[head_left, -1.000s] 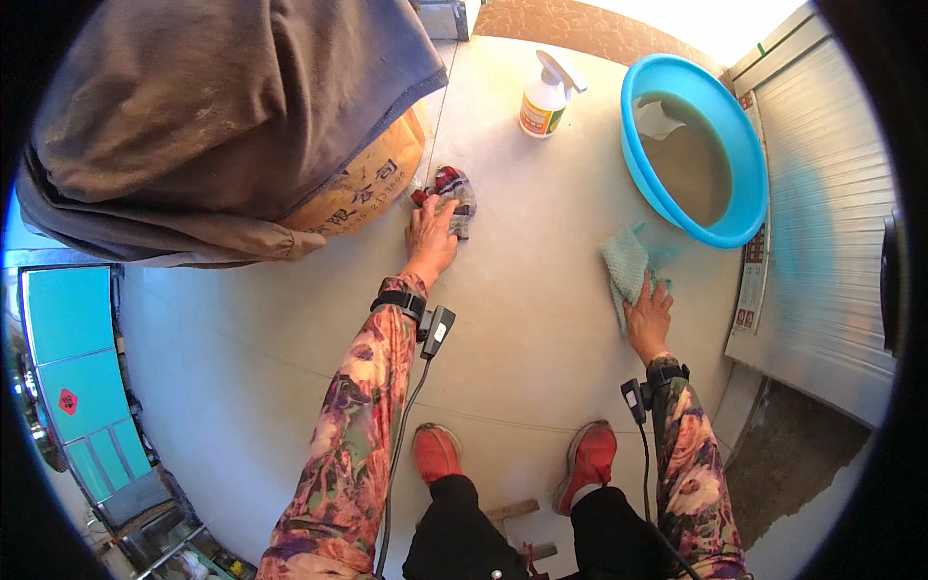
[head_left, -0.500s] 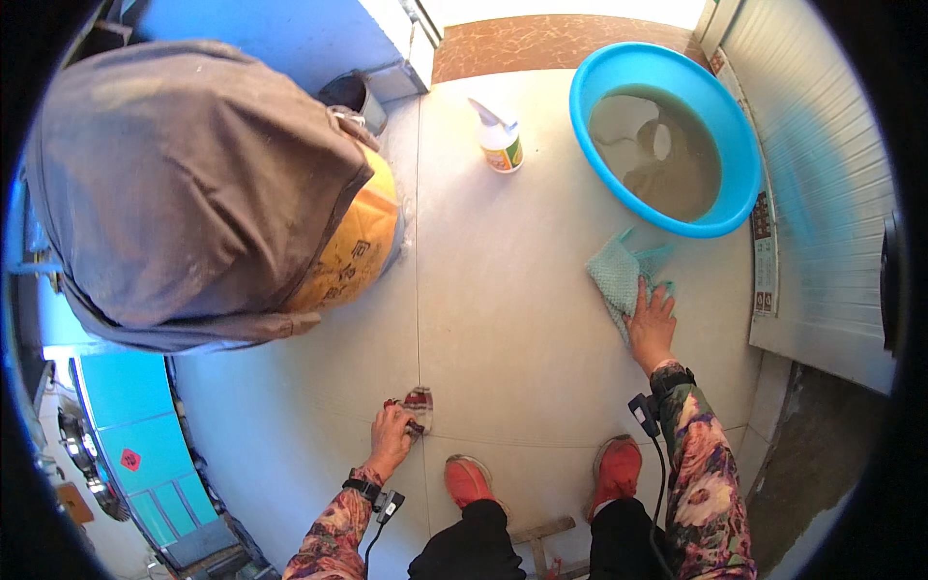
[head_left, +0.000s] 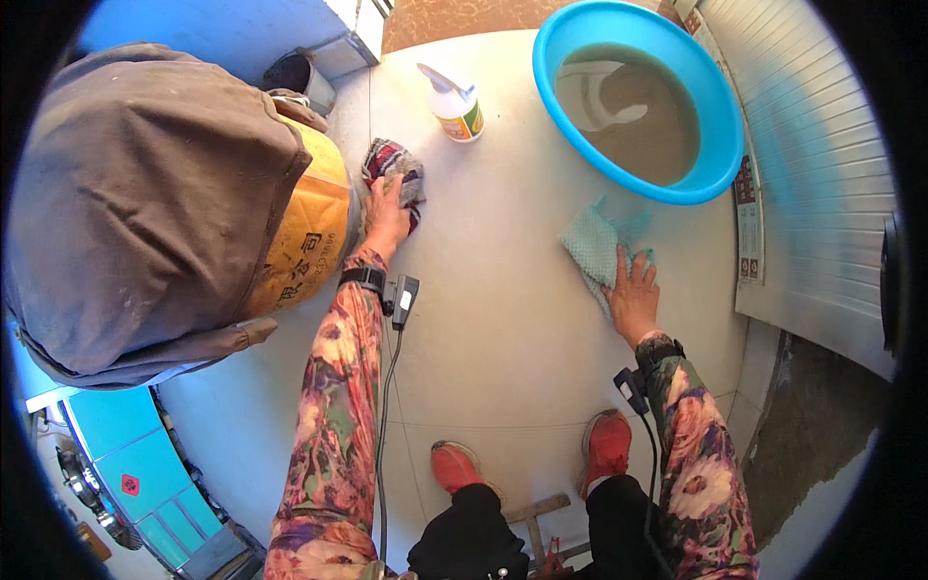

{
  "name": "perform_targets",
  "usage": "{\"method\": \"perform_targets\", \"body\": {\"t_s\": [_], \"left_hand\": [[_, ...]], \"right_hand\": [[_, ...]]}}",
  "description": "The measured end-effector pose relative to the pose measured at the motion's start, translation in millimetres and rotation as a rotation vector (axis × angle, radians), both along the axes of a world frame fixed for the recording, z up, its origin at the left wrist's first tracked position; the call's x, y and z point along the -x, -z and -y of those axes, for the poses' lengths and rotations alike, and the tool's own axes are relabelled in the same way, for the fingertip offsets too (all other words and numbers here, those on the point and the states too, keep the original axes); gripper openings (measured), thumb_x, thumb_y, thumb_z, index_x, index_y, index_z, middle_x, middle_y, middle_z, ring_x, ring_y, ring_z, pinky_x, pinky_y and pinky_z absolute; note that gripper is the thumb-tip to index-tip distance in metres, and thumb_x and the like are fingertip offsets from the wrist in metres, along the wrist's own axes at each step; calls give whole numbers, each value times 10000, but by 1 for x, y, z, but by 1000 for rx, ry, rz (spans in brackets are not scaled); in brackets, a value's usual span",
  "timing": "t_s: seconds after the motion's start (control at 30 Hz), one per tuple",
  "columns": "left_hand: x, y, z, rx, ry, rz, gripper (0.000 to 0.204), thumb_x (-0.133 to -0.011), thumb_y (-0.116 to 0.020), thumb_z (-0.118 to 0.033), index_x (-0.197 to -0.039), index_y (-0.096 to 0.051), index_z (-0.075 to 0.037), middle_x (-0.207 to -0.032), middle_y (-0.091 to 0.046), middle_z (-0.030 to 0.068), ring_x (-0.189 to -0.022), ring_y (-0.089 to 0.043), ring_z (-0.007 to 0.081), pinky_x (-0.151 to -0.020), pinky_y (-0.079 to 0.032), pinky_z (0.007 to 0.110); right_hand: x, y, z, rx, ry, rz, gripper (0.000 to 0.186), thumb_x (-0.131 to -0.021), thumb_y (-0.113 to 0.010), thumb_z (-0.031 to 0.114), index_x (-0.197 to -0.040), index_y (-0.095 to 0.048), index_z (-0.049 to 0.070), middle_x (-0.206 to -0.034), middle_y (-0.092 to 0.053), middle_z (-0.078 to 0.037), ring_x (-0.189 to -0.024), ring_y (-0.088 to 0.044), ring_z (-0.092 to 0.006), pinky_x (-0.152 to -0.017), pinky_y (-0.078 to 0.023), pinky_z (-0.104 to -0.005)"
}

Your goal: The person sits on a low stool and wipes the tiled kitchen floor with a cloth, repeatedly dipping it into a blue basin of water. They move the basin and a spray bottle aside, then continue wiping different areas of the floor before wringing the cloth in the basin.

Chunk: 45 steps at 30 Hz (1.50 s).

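The left hand [head_left: 385, 220] is now far forward, close to the yellow sack [head_left: 304, 242] under the grey-brown cover [head_left: 145, 203], while half a second ago it was low, just in front of the red shoes [head_left: 454, 466]. The dark patterned rag [head_left: 396, 166] goes with it over the pale floor [head_left: 503, 329]: the palm presses on the near end of the rag, the fingers lie flat and a little apart on it, and nothing is clamped. So I judge this is a long wiping stroke that reaches its far end beside the sack.

The right hand [head_left: 633, 295] stays almost in the same place as before, near the blue basin [head_left: 710, 145]. Its fingers are spread and press on the light green cloth [head_left: 594, 246], which lies on the floor just below the rim of the basin.

The basin holds cloudy grey-brown water, and a pale shape shows under the surface, but I cannot tell what it is. Left of the basin stands a white spray bottle [head_left: 454, 101], closed, and its content is not visible
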<state>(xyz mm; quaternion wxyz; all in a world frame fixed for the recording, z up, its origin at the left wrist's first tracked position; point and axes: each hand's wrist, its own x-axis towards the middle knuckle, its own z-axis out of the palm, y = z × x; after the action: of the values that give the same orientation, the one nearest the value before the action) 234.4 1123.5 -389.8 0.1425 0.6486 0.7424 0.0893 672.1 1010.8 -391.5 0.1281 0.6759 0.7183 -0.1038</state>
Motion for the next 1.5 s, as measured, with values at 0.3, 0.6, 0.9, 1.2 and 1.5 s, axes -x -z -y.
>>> {"method": "perform_targets", "body": {"t_s": [0.3, 0.6, 0.9, 1.2, 1.5], "left_hand": [[-90, -20, 300, 37, -69, 55, 750, -714, -670, 71, -1393, -449, -158, -1386, -332, 195, -1202, -399, 423, -1012, -360, 495], [-49, 4, 192, -109, -45, 12, 633, -734, -574, 92, -1321, -512, -138, -1357, -400, 197, -1222, -426, 425, -1004, -386, 507], [-21, 13, 125, -121, -41, 14, 694, -738, -629, 48, -1380, -459, -155, -1360, -404, 177, -1187, -433, 412, -1015, -385, 472], [-67, -11, 321, 229, -128, 71, 772, -714, -619, 92, -1421, -441, -161, -1365, -367, 210, -1274, -379, 420, -1068, -328, 499], [-8, 16, 85, -105, -70, -26, 663, -722, -654, 42, -1345, -496, -116, -1280, -443, 200, -1186, -448, 417, -1014, -385, 454]], "right_hand": [[2, 2, -2, 50, 30, 37, 894, -858, -667, 410, -1551, -137, 214, -1482, -240, -193, -1273, -333, -421, -901, -433, -514], [-3, 6, 3, -65, -62, 95, 893, -857, -671, 394, -1548, -145, 181, -1446, -304, -209, -1213, -395, -417, -831, -493, -475], [-5, -1, 0, -30, -54, 60, 866, -873, -657, 374, -1546, -152, 172, -1456, -277, -208, -1205, -393, -411, -836, -492, -474], [-4, -1, -1, -7, -42, 93, 870, -870, -661, 380, -1547, -152, 177, -1453, -276, -207, -1231, -379, -408, -850, -478, -483], [-11, 8, 0, -60, -55, 31, 864, -870, -658, 389, -1545, -162, 176, -1456, -276, -213, -1223, -383, -413, -847, -482, -480]]}}
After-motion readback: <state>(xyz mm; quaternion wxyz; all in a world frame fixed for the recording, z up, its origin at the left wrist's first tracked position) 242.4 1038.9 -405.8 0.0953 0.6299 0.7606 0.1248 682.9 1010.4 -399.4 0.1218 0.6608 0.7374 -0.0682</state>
